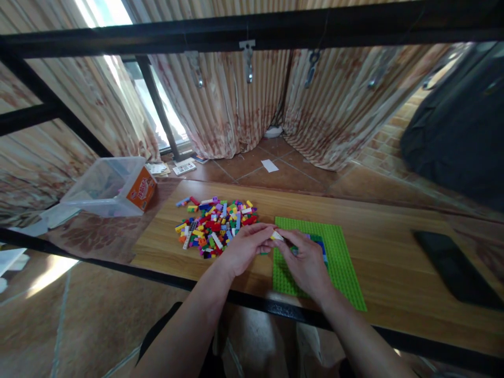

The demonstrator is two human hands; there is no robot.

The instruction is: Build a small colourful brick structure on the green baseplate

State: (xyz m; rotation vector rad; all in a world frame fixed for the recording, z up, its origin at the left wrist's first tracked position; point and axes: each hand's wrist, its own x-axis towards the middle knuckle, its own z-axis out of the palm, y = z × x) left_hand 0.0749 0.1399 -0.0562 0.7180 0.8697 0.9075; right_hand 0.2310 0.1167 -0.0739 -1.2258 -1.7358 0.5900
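Note:
Between my two hands is a small white and yellow toy brick piece (pixel 276 235), pinched by the fingertips of both; whether it is one brick or two joined I cannot tell. My left hand (pixel 249 245) comes in beside the pile of loose toy bricks (pixel 214 226). Over the green baseplate (pixel 342 262) is my right hand (pixel 307 258), its fingers closed on the same piece. Blue and other coloured bricks (pixel 323 252) sit on the baseplate, partly hidden behind my right hand.
The wooden table (pixel 394 273) has a black tablet-like slab (pixel 457 268) at its right. A clear plastic bin (pixel 102 189) with an orange label stands beyond the left end. A black metal bar (pixel 252 34) with hanging clips crosses above, before the curtains (pixel 236 105).

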